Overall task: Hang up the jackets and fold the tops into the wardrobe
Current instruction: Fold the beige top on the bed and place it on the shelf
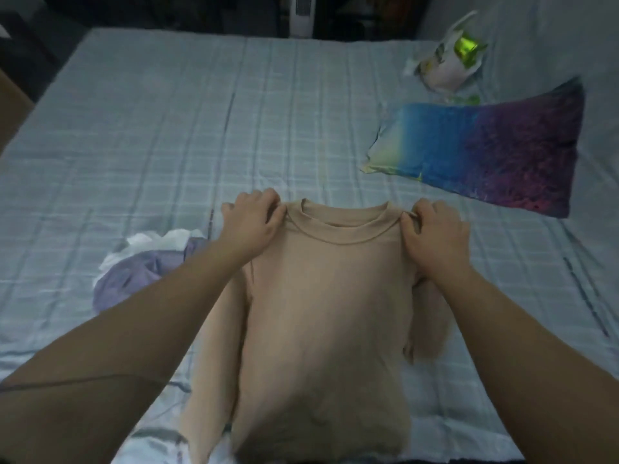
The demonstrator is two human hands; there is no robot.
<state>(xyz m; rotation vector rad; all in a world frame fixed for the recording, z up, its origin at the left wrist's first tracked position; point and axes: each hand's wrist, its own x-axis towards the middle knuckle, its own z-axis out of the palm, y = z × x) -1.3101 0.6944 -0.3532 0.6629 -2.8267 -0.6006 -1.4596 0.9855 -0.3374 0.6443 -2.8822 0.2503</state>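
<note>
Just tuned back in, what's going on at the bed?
A person has a beige long-sleeved top spread front up on the checked bed sheet. The left hand and the right hand each pinch one of its shoulders. The top is not yet folded. A crumpled lilac garment lies to its left.

matt beige knit top [321, 296], checked cotton sheet [150, 128], glossy satin pillow [485, 145]

Left hand [254, 226], right hand [435, 232] bare; forearms bare; thin dark line across left arm near elbow.
</note>
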